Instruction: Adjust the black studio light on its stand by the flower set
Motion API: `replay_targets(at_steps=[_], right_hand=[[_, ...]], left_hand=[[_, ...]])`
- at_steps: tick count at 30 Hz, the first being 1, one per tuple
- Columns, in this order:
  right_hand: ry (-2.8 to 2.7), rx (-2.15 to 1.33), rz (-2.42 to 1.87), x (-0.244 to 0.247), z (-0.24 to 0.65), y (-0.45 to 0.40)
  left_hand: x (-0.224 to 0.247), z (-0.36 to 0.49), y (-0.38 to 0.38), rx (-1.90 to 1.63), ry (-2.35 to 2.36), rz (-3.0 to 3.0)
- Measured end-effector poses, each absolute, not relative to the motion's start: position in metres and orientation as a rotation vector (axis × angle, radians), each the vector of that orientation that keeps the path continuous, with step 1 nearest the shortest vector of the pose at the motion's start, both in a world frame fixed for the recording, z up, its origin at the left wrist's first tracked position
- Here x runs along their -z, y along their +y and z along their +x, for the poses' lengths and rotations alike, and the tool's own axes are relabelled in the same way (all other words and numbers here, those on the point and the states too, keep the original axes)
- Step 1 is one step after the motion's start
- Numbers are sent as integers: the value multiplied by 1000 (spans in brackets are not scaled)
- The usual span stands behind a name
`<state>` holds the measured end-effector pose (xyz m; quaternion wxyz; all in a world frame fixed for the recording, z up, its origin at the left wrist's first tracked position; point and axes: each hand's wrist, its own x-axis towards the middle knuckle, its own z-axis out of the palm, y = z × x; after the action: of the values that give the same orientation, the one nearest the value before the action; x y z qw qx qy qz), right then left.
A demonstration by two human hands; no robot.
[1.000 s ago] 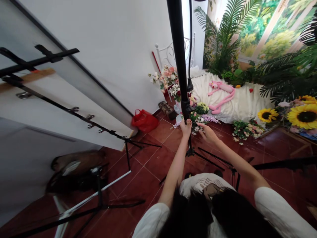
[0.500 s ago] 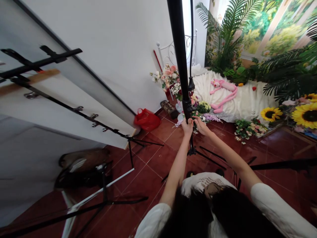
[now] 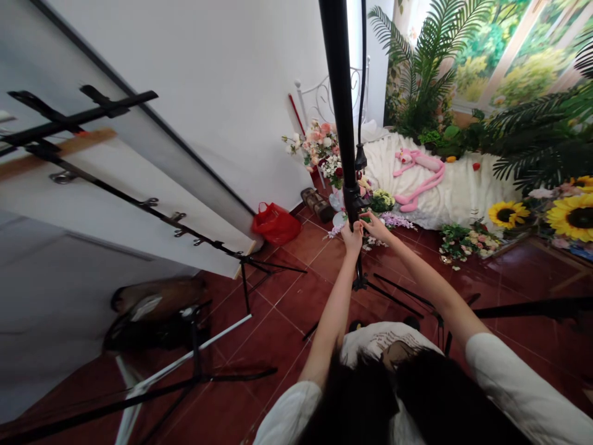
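A tall black stand pole (image 3: pixel 341 99) rises from a tripod base on the red tiled floor, upright in front of me. My left hand (image 3: pixel 353 237) is closed around the pole just below its black clamp collar (image 3: pixel 354 199). Right beside it, my right hand (image 3: pixel 374 226) has its fingers bent at the pole's right side, under the collar; whether they pinch a small part is too small to tell. A black cable with a plug (image 3: pixel 360 157) hangs along the pole above my hands.
A red bag (image 3: pixel 275 224) lies by the wall. Left are a black clip stand (image 3: pixel 139 201), a white board and more stand legs. Beyond the pole, a pink plush toy (image 3: pixel 424 162) lies on white cloth (image 3: pixel 467 191), with flowers around. Sunflowers (image 3: pixel 508 214) stand at right.
The pole's upper part has shifted slightly to the right in view. My right hand has moved a little nearer the pole, its fingers more bent. My left hand keeps its hold.
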<state>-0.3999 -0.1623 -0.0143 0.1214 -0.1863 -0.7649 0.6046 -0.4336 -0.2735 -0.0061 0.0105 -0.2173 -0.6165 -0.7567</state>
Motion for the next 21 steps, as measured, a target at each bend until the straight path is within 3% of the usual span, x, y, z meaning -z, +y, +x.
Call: replay_targets(at_steps=[4,8,14,21], right_hand=[[-2447,-1703,-828,4,-420,-153],[-2463,-1787,-840,2,-420,-151],[-1604,-2530,-476,18,-373,-164],[-1209,-2466,-572,44,-364,-203]], left_hand=[[4,-432,-274,2352,-1944,-673],[4,-432,-274,2357,-1944,-666],[11,-435,-273,2360,-1907,-699],[10,-433,-273,2361,-1932,-672]])
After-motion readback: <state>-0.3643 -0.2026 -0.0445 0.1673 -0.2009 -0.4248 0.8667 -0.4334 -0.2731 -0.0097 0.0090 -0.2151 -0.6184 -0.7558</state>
